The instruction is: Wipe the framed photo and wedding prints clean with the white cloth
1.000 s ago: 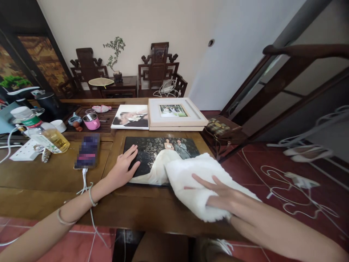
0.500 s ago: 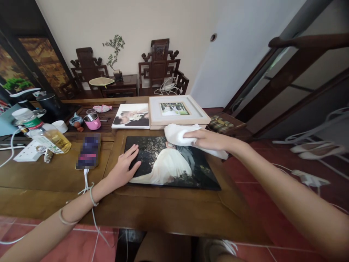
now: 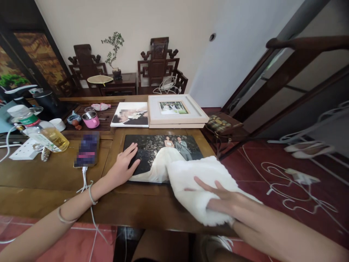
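A dark wedding photo panel [image 3: 148, 153] lies flat on the wooden table [image 3: 131, 203]. My left hand [image 3: 125, 163] rests on its left edge, fingers stretched out, holding nothing. Over the panel's lower right corner and the bare wood in front of it spreads a fluffy white cloth [image 3: 196, 174]. My right hand [image 3: 220, 198] grips this cloth, with part of it folded around the fingers. The cloth hides the lower right part of the picture.
Behind the panel lie a white-framed photo [image 3: 153, 113] and a smaller photo panel [image 3: 129, 114]. To the left are a phone [image 3: 86, 150] with a cable, a pink cup [image 3: 91, 119], a bottle [image 3: 46, 133] and a power strip [image 3: 25, 148]. A plaid bag [image 3: 219, 124] sits beyond the right edge.
My right hand has drawn the white cloth from the panel's far right edge down toward me, uncovering the couple's upper bodies. My left hand stays on the left edge.
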Motion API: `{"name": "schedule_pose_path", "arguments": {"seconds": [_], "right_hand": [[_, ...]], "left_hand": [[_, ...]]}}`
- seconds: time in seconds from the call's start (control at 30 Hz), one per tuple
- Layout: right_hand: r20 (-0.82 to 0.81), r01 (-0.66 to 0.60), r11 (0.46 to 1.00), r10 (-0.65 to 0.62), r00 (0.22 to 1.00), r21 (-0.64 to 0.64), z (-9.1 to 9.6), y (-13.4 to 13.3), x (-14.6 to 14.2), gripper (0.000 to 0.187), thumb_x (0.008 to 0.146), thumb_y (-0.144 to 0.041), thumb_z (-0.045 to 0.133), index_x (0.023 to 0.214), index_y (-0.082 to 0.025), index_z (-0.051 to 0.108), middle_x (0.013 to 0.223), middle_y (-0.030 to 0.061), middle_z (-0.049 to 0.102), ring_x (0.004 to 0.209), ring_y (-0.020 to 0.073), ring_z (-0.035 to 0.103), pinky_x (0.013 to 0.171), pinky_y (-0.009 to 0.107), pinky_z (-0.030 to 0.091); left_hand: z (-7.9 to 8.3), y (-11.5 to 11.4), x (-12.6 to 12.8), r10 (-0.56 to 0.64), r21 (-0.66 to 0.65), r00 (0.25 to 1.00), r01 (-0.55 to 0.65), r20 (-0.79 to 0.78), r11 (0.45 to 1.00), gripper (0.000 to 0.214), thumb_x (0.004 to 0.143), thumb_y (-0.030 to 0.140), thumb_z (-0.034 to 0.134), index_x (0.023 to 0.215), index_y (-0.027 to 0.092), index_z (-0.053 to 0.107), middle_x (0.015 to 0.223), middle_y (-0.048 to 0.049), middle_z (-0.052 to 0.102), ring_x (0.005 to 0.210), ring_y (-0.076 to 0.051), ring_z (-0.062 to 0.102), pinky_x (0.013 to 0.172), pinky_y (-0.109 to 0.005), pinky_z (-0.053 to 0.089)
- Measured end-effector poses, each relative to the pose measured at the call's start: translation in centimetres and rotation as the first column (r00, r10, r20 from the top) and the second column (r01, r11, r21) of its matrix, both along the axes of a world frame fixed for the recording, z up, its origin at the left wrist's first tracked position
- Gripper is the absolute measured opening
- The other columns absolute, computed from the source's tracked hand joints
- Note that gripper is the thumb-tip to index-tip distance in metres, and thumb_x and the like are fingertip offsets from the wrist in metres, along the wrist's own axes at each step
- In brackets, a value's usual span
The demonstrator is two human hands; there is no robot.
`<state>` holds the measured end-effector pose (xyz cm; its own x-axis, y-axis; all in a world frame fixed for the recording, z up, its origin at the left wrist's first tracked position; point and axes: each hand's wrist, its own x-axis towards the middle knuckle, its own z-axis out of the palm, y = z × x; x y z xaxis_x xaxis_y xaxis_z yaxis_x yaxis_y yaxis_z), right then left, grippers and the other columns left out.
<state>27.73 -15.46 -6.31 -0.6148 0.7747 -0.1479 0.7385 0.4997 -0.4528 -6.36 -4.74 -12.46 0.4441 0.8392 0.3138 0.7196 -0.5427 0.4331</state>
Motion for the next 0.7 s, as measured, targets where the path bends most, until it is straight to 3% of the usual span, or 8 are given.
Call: {"name": "schedule_pose_path", "arguments": {"seconds": [0.13,0.3,0.47,0.57,0.7], "right_hand": [[-0.033,0.027,0.992,-0.023,0.999,0.121,-0.6,2.9,-1.0,0.047,0.072,-0.008,0.042,0.109,-0.026,0.064,0.149,0.0024,0.037,0.135,0.0307,0.031,0.11,0.051,0.03],[0.053,-0.008,0.983,-0.002,0.999,0.185,-0.5,9.9,-2.9,0.051,0.066,-0.004,0.038,0.108,-0.019,0.063,0.136,0.0097,0.055,0.139,0.0301,0.024,0.11,0.056,0.025],[0.029,-0.036,0.963,0.029,0.999,0.267,-1.2,15.5,-3.1,0.053,0.065,-0.002,0.034,0.11,-0.014,0.061,0.123,0.0131,0.063,0.138,0.0308,0.027,0.106,0.056,0.032],[0.017,-0.02,0.958,0.015,1.0,0.287,-1.7,15.7,-2.9,0.053,0.065,-0.002,0.034,0.109,-0.013,0.061,0.123,0.0132,0.063,0.138,0.0306,0.026,0.108,0.057,0.029],[0.003,0.024,0.955,-0.026,1.0,0.295,-2.5,11.3,-2.4,0.051,0.065,-0.002,0.037,0.108,-0.015,0.061,0.143,0.0143,0.045,0.139,0.0306,0.019,0.112,0.057,0.02]], "left_hand": [[0.1,-0.1,0.0,-0.007,0.001,1.0,0.007,-0.024,1.0,0.045,0.094,0.029,0.042,0.135,0.012,0.043,0.146,-0.0186,0.039,0.139,-0.027,0.032,0.108,-0.052,0.035],[0.2,-0.1,-0.1,-0.02,0.001,0.999,0.02,-0.024,1.0,0.044,0.095,0.029,0.042,0.136,0.015,0.043,0.147,-0.0169,0.039,0.139,-0.026,0.032,0.109,-0.051,0.034],[0.1,0.0,-0.2,-0.025,0.003,1.0,0.025,-0.015,1.0,0.044,0.095,0.029,0.042,0.137,0.017,0.043,0.147,-0.0154,0.039,0.139,-0.026,0.031,0.109,-0.051,0.034],[0.0,0.0,-0.2,-0.023,0.003,1.0,0.023,-0.004,1.0,0.044,0.095,0.029,0.042,0.137,0.016,0.043,0.147,-0.0158,0.039,0.139,-0.027,0.031,0.109,-0.051,0.034],[0.0,0.1,-0.2,-0.019,0.005,1.0,0.019,0.001,1.0,0.044,0.095,0.029,0.042,0.135,0.012,0.045,0.146,-0.0175,0.039,0.139,-0.027,0.032,0.11,-0.051,0.034]]}}
